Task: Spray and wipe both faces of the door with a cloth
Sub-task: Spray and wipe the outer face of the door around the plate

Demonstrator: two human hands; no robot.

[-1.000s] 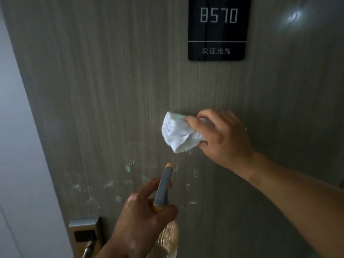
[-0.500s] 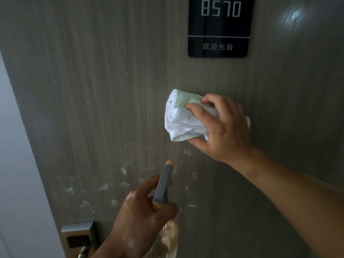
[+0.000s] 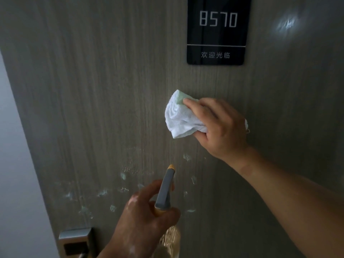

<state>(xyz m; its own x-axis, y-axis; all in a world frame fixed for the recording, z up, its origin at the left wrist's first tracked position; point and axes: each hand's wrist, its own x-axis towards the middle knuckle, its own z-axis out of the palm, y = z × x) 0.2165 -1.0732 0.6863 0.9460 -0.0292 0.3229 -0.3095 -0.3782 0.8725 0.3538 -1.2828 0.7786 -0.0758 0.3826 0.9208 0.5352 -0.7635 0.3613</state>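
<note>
While beads of spray (image 3: 104, 192) sit unwiped on the lower part of the door (image 3: 111, 90), the work on this face looks only partly done. The right hand (image 3: 219, 127) curls its fingers over a bunched white cloth (image 3: 178, 118) and presses it against the wood below the black number plate (image 3: 216, 30), above the wet patch. The left hand (image 3: 145, 220) grips the spray bottle (image 3: 165, 189), whose nozzle points at the door close to the droplets. A metal lock plate (image 3: 76, 241) shows at the lower left. By these signs the face has been sprayed at least in part. The droplets under the cloth are not yet wiped, and the other face, out of view, cannot be judged.
</note>
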